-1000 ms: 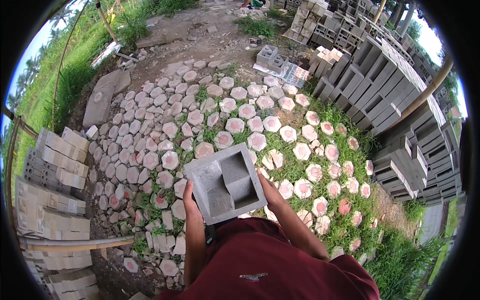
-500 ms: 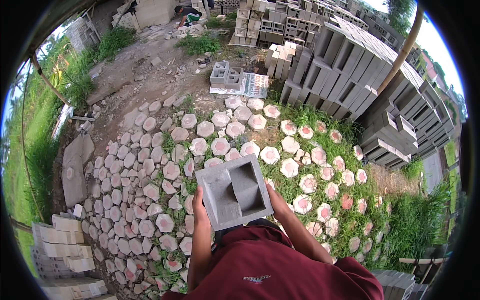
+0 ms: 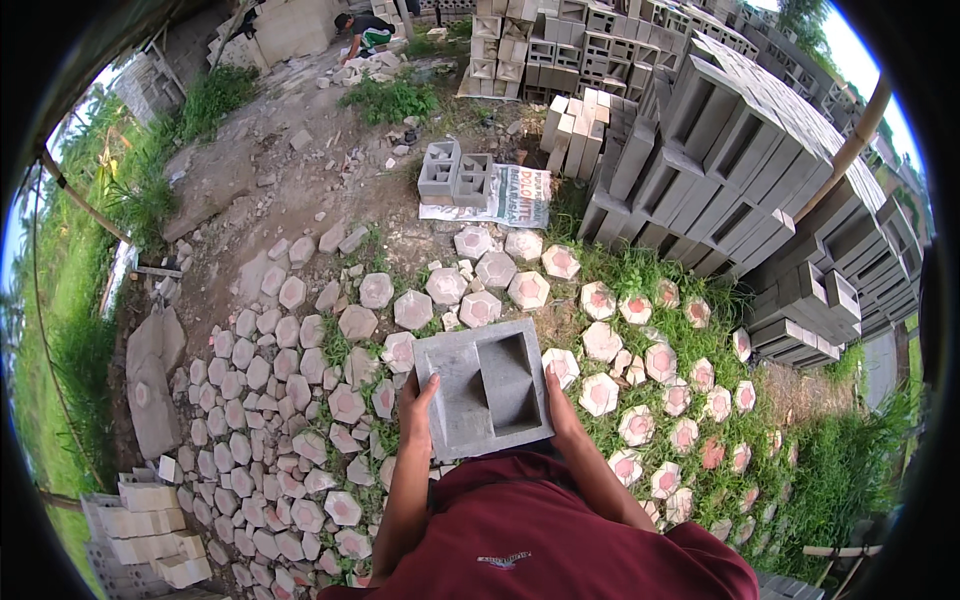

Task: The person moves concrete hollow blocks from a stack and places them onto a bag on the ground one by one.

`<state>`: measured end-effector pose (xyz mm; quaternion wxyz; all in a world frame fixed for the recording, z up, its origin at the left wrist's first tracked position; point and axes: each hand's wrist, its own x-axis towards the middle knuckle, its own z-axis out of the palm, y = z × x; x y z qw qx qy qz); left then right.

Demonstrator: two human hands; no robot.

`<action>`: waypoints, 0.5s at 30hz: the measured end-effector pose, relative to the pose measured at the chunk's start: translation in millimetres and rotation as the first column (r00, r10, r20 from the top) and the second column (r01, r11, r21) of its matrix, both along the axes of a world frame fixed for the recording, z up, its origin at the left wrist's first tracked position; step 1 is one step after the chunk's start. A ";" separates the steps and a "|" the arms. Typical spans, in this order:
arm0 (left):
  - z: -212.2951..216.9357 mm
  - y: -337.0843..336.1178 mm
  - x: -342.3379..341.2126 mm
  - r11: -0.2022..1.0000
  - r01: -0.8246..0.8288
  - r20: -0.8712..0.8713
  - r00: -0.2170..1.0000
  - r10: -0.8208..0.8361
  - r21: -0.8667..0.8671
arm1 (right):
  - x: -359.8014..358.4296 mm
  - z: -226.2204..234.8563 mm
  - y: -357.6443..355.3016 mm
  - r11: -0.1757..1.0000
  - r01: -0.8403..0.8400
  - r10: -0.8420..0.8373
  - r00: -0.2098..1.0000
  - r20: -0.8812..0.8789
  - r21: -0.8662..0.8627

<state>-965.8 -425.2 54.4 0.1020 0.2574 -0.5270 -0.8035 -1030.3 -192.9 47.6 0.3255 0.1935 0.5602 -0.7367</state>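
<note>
left hand fingers closed on grey block left side | right hand fingers closed on its right side | paving stones below

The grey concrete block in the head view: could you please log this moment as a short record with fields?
held thing: grey concrete block, hollow side up
left hand: left hand grips its left edge
right hand: right hand grips its right edge
ground below: hexagonal pavers among grass
ahead right: stacked grey blocks
far off: another person bending over

Stacked grey blocks and bent-over person now nearer, view turned rightward.
</note>
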 end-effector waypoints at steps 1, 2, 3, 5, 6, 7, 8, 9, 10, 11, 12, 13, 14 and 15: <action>-1.9 -6.0 -31.3 0.999 -0.002 0.027 1.000 0.003 -0.035 | -34.1 -2.6 -5.6 1.000 -0.023 0.023 0.999 -0.025 -0.014; 0.4 -11.0 -56.0 0.998 0.003 0.070 0.998 0.001 -0.070 | -60.6 -1.1 -11.9 0.999 -0.039 0.039 0.999 -0.033 -0.028; 3.0 -15.9 -79.9 0.994 0.012 0.113 0.994 0.000 -0.104 | -85.1 1.1 -17.8 0.998 -0.055 0.054 0.998 -0.042 -0.042; 11.0 -26.2 -135.1 0.995 0.006 0.083 0.997 0.002 -0.104 | -140.2 6.3 -24.1 0.997 -0.073 0.073 0.997 -0.002 -0.011; 16.3 -31.4 -158.2 0.997 0.025 0.058 0.998 -0.021 -0.067 | -163.5 7.1 -26.5 0.996 -0.075 0.079 0.995 -0.058 0.054; 19.8 -34.2 -181.1 0.999 0.044 0.032 0.999 -0.043 -0.029 | -185.8 8.9 -27.3 0.990 -0.074 0.088 0.990 -0.113 0.120; 18.0 -38.5 -202.6 0.999 0.008 0.024 1.000 -0.007 -0.049 | -209.4 23.7 -29.3 0.992 -0.119 0.121 0.992 -0.045 0.041; 22.0 -43.4 -224.2 0.998 0.012 0.031 0.999 -0.010 -0.055 | -233.4 37.5 -31.7 0.980 -0.184 0.190 0.979 -0.073 0.079; 25.8 -48.9 -246.4 0.998 0.018 0.039 0.999 -0.015 -0.061 | -257.5 53.2 -33.9 0.962 -0.247 0.259 0.961 -0.099 0.119; 26.1 -52.4 -265.2 0.998 0.028 0.059 0.998 -0.025 -0.061 | -275.8 67.9 -35.3 0.939 -0.304 0.323 0.940 -0.108 0.162; 24.9 -58.5 -290.1 0.997 0.051 0.071 0.996 -0.046 -0.058 | -295.4 89.9 -37.2 0.895 -0.368 0.406 0.906 -0.122 0.253; 22.3 -62.5 -309.1 0.997 0.065 0.084 0.995 -0.060 -0.053 | -316.5 63.2 -33.1 0.873 -0.403 0.449 0.884 -0.131 0.274; 19.6 -68.4 -330.8 0.996 0.075 0.092 0.993 -0.070 -0.048 | -334.8 60.1 -36.0 0.875 -0.417 0.453 0.884 -0.115 0.245; 17.0 -74.9 -351.4 0.995 0.085 0.100 0.992 -0.080 -0.043 | -353.4 57.6 -39.7 0.877 -0.430 0.458 0.884 -0.100 0.216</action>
